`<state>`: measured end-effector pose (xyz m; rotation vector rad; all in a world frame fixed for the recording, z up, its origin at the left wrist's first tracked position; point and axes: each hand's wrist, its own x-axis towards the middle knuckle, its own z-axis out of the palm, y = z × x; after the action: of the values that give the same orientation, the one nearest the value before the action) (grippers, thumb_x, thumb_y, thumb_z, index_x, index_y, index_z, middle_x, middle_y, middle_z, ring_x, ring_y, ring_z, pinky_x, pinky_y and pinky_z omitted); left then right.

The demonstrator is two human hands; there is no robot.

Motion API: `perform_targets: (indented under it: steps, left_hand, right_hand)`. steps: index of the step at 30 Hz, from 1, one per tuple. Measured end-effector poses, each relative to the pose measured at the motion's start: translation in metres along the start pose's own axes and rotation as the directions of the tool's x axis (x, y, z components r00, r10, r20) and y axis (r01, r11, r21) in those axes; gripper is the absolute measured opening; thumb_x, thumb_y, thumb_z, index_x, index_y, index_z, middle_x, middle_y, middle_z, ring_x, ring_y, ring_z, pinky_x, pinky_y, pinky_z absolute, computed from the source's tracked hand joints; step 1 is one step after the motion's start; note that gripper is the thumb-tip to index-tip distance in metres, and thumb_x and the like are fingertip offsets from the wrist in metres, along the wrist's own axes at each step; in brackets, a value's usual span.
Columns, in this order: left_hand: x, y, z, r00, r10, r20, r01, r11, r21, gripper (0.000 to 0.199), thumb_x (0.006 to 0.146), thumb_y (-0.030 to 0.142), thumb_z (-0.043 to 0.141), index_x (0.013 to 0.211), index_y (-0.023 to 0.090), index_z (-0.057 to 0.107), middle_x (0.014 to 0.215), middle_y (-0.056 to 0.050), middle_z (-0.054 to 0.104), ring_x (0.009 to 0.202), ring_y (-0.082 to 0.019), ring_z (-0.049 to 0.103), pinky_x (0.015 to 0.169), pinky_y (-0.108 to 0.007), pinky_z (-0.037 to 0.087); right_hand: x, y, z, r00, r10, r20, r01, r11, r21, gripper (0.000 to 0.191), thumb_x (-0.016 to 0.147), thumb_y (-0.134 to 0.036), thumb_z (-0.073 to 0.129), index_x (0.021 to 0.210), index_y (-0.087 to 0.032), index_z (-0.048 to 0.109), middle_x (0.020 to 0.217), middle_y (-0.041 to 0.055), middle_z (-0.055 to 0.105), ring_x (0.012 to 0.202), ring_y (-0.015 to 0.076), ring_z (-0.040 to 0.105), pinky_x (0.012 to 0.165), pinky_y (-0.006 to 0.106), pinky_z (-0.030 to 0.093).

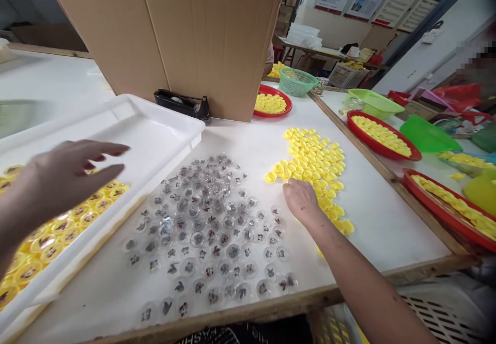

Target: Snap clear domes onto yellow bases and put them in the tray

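My left hand (65, 178) hovers above the white tray (163, 122) at the left, thumb and fingers apart with nothing between them. Rows of yellow discs with printed pictures (64, 225) lie in that tray. At the left edge of a spread of small yellow cups (318, 158), my right hand (300, 198) is closed with its fingers pointing down. Its fingertips are hidden, so I cannot make out what is in them. Many clear round covers with small printed figures (209, 220) are scattered over the white table between my hands.
A tall cardboard sheet (209, 39) stands at the back, with a black tape dispenser (182, 105) before it. Red trays of yellow pieces (382, 135) and a bright green basin (428, 135) lie beyond a wooden strip (360, 150). A green basket (297, 81) sits behind.
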<state>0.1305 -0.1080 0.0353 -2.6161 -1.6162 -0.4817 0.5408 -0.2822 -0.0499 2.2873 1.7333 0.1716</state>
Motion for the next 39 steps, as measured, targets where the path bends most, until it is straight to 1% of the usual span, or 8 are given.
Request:
perform_targets:
  steps: [3,5,7,10,13,20,33,39]
  left_hand:
    - [-0.028,0.08,0.01,0.973,0.226,0.044,-0.201,0.927,-0.317,0.032,0.082,0.041,0.049,0.1,0.02,0.065,0.092,0.001,0.064,0.08,-0.011,0.056,0.071,-0.022,0.047]
    - [-0.041,0.13,0.029,0.896,0.434,0.098,-0.347,0.82,-0.455,0.026,0.086,0.035,0.048,0.097,0.022,0.066,0.092,-0.001,0.066,0.089,-0.013,0.057,0.079,-0.027,0.048]
    - [-0.048,0.171,0.052,0.825,0.546,0.147,-0.404,0.75,-0.524,0.023,0.087,0.03,0.047,0.098,0.023,0.066,0.092,-0.001,0.066,0.09,-0.015,0.056,0.082,-0.03,0.048]
    - [-0.051,0.215,0.083,0.748,0.636,0.193,-0.48,0.717,-0.506,0.024,0.082,0.022,0.054,0.103,0.021,0.065,0.094,-0.006,0.063,0.089,-0.02,0.054,0.082,-0.036,0.047]
    - [-0.051,0.241,0.1,0.698,0.675,0.239,-0.534,0.713,-0.455,0.031,0.074,0.019,0.059,0.104,0.019,0.063,0.094,-0.009,0.059,0.089,-0.024,0.051,0.079,-0.038,0.046]
    - [-0.054,0.259,0.116,0.685,0.667,0.293,-0.558,0.739,-0.376,0.021,0.067,0.018,0.057,0.088,0.018,0.061,0.096,-0.01,0.055,0.09,-0.025,0.048,0.074,-0.036,0.045]
    - [-0.054,0.254,0.119,0.707,0.639,0.302,-0.517,0.759,-0.396,0.022,0.068,0.018,0.058,0.09,0.018,0.06,0.095,-0.009,0.054,0.091,-0.025,0.047,0.08,-0.036,0.044]
    - [-0.055,0.247,0.116,0.72,0.623,0.306,-0.486,0.767,-0.419,0.021,0.068,0.016,0.058,0.089,0.018,0.062,0.095,-0.009,0.055,0.09,-0.024,0.049,0.081,-0.035,0.044]
  right_hand:
    - [-0.002,-0.001,0.0,1.0,0.007,-0.02,-0.006,0.998,0.067,0.023,0.08,-0.004,0.046,0.074,-0.013,0.066,0.081,0.0114,0.062,0.078,0.0214,0.058,0.068,0.032,0.035]
    - [-0.006,0.002,-0.004,0.999,0.021,-0.05,-0.014,0.991,0.132,0.022,0.082,-0.008,0.047,0.075,-0.016,0.066,0.082,0.0086,0.062,0.077,0.0193,0.058,0.066,0.029,0.035]
    - [-0.013,0.013,-0.009,0.994,0.063,-0.086,-0.045,0.978,0.205,0.019,0.085,-0.016,0.046,0.08,-0.019,0.064,0.086,0.0054,0.061,0.078,0.017,0.058,0.065,0.027,0.036]
    - [-0.027,0.041,-0.016,0.977,0.175,-0.122,-0.133,0.946,0.294,0.017,0.086,-0.022,0.045,0.083,-0.022,0.062,0.089,0.0033,0.06,0.079,0.0156,0.057,0.063,0.025,0.037]
    - [-0.038,0.065,-0.013,0.961,0.25,-0.116,-0.195,0.915,0.353,0.015,0.083,-0.021,0.046,0.079,-0.021,0.061,0.086,0.0023,0.059,0.075,0.0145,0.057,0.061,0.024,0.037]
    - [-0.039,0.062,0.008,0.983,0.17,-0.068,-0.127,0.899,0.419,0.017,0.081,-0.018,0.05,0.071,-0.022,0.064,0.078,-0.0004,0.058,0.073,0.0123,0.055,0.061,0.022,0.036]
    - [-0.044,0.036,0.0,0.975,0.223,0.022,-0.218,0.923,0.316,0.013,0.078,-0.029,0.056,0.076,-0.018,0.063,0.083,0.0071,0.06,0.075,0.0205,0.058,0.059,0.029,0.035]
    - [-0.04,0.012,-0.006,0.994,0.107,0.005,-0.099,0.906,0.412,0.012,0.075,-0.027,0.061,0.085,-0.02,0.065,0.089,0.0041,0.062,0.078,0.0176,0.059,0.062,0.026,0.037]
